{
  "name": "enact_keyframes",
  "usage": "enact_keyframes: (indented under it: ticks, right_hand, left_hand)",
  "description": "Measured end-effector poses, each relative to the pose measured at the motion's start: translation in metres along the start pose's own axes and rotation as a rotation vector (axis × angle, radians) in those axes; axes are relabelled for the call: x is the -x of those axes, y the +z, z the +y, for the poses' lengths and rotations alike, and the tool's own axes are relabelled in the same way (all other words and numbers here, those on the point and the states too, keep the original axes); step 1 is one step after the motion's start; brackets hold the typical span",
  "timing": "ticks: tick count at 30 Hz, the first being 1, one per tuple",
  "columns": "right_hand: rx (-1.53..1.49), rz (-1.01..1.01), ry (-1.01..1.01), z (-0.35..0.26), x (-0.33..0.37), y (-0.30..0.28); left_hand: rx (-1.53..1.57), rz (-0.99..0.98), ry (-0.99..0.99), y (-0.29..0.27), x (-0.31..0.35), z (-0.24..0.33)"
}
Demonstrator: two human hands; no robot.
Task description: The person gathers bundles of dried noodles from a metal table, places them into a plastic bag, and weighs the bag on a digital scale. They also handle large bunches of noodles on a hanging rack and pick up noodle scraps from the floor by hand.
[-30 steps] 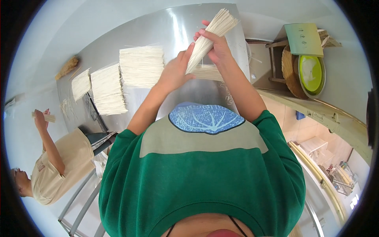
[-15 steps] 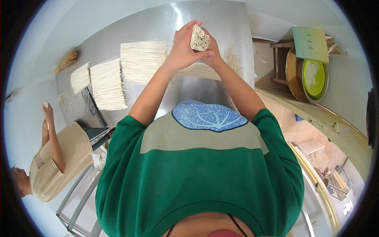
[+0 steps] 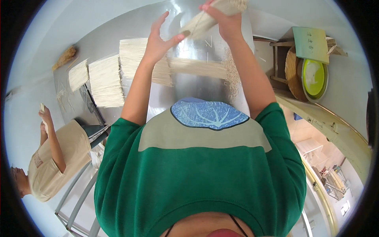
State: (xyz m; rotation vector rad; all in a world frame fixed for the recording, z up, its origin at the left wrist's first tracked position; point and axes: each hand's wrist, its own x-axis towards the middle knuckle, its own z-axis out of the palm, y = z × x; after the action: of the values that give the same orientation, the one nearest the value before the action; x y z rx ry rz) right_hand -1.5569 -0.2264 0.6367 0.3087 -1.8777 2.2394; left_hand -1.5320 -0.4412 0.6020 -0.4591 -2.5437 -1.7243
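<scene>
A thick bundle of dried noodles (image 3: 202,23) is tilted above the far side of the metal table, its upper right end running to the picture's top edge. My right hand (image 3: 229,24) is wrapped round it. Spread fingers show on my left hand (image 3: 156,46); its thumb tip is at the bundle's lower left end, and I cannot tell whether they touch. Below my hands lie a broad pile of noodles (image 3: 134,55) and a thinner layer of noodles (image 3: 197,67). Short broken noodle bits (image 3: 233,75) are scattered at that layer's right end.
Further left are two more noodle piles (image 3: 104,81) (image 3: 78,75), a dark bar-like tool (image 3: 92,103) and a straw brush (image 3: 65,58). A co-worker (image 3: 59,158) at the left holds a small noodle bundle. A green basin (image 3: 314,77) and a woven basket (image 3: 293,73) stand at the right.
The bundle has tipped from end-on to slanting and moved up and right with my right hand. My left hand has let go of it and moved left, fingers spreading.
</scene>
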Motion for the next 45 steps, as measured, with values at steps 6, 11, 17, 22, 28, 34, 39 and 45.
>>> enact_keyframes:
  ticks: [6,11,17,22,28,34,39,45]
  right_hand:
    - [-0.245,0.306,0.035,0.003,0.0,0.0]
    - [-0.543,0.374,0.253,-0.009,0.017,0.005]
    - [-0.696,0.181,0.441,-0.022,0.012,-0.02]
    - [-0.439,0.458,0.691,-0.006,0.035,-0.043]
    - [-0.821,-0.095,0.585,0.004,0.077,-0.004]
    - [-0.921,0.028,0.577,-0.023,0.109,0.012]
    - [-0.908,0.242,0.406,-0.056,0.13,0.027]
    - [-0.972,0.404,0.343,-0.06,0.167,0.044]
  left_hand:
    - [-0.449,0.045,0.249,0.035,0.014,0.04]
    - [-0.704,0.144,0.179,0.057,0.018,0.046]
    - [-0.113,-0.297,-0.136,0.035,0.014,0.043]
    - [0.985,-0.63,-0.651,0.027,0.031,0.05]
    - [1.117,-0.724,-0.572,0.03,0.052,0.06]
    - [0.643,-0.809,-0.666,0.035,0.092,0.076]
    - [0.878,0.27,-0.394,0.039,0.131,0.073]
    - [0.861,0.513,-0.255,0.073,0.147,0.101]
